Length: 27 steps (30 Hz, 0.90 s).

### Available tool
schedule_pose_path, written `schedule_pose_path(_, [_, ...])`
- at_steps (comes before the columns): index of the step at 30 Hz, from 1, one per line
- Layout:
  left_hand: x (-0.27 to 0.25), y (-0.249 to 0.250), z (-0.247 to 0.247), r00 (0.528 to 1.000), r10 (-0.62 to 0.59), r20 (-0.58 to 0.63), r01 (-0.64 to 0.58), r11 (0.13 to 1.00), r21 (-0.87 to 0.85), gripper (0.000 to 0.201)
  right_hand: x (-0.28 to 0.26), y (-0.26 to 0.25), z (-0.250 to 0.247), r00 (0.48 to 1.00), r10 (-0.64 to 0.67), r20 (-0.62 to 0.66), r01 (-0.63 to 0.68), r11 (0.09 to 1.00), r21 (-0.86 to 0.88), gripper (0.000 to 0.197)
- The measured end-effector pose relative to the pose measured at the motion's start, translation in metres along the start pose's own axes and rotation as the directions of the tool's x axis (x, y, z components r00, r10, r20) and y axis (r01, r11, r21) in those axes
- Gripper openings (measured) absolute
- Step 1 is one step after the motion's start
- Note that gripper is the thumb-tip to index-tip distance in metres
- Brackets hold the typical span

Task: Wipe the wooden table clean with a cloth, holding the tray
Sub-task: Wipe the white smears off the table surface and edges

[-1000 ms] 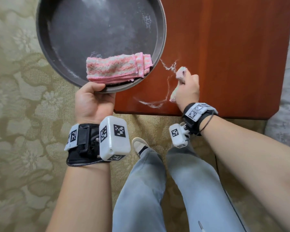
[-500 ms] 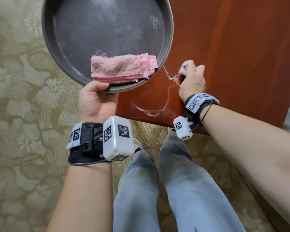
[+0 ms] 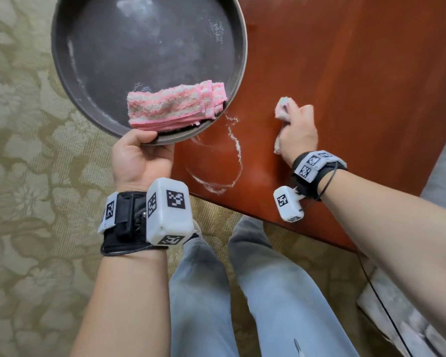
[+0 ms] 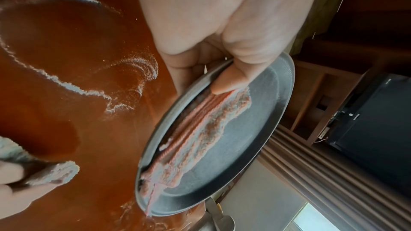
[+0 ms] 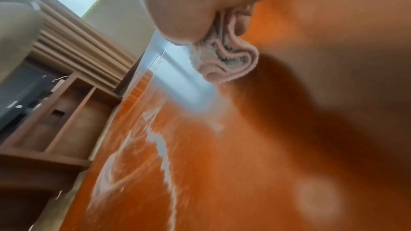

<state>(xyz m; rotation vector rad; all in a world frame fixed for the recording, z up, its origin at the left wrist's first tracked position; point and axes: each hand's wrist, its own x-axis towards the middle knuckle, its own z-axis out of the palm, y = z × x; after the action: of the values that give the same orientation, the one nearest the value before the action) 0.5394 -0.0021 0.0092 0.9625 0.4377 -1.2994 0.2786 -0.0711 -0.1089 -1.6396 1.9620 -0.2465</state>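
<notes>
While our left hand [image 3: 142,161] grips the near rim of the dark round tray [image 3: 93,47], thumb curled over the edge and fingers [image 4: 175,69] underneath, our right hand [image 3: 298,132] is closed around a bunched cloth [image 3: 282,108] and presses it onto the wooden tabletop [image 3: 358,73]. We hold the tray at the tabletop's left edge, part of it over the wood and most of it out over the patterned carpet [image 3: 23,176]. A second, folded pink cloth [image 3: 175,106] lies inside the tray against its near wall, just beside our left thumb; a faint powdery film dusts the tray's floor.

We judge the wiping to be under way but not finished. A curved line of white powder [image 3: 238,150] lies on the wood between the tray and our right hand, bending round toward the near edge, with a smaller smear close under the tray's rim. The left wrist view shows these ridges clearly, swept into thin arcs rather than spread wide, which suggests some gathering has been done. The wood beyond and to the right of our right hand looks mostly free of powder, though the far corner shows a few pale specks.

What is left, as we read it, is to push the remaining arcs leftward with the cloth and over the edge into the waiting tray, then go over the faint haze near the corner.
</notes>
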Motion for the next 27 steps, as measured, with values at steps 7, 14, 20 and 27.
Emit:
schedule_pose_path(7, [0.001,0.0,0.001,0.998,0.046,-0.036,-0.046,0.999,-0.001,0.046,0.023,-0.009,0.007,0.997,-0.019,0.08,0.03,0.99,-0.136,0.046])
schedule_pose_path(14, [0.002,0.012,-0.013,0.991,0.104,-0.089,-0.108,0.993,-0.049,0.05,0.015,-0.055,0.048,0.914,-0.274,0.3,0.333,0.928,-0.165,0.052])
schedule_pose_path(20, [-0.005,0.026,-0.029,0.983,0.146,-0.115,-0.158,0.982,-0.106,0.052,-0.013,-0.076,0.073,0.751,-0.455,0.478,0.56,0.823,-0.095,0.056])
schedule_pose_path(27, [-0.011,0.033,-0.05,0.971,0.193,-0.143,-0.22,0.954,-0.204,0.052,0.02,-0.077,0.047,0.793,-0.543,0.277,0.568,0.823,-0.012,0.054])
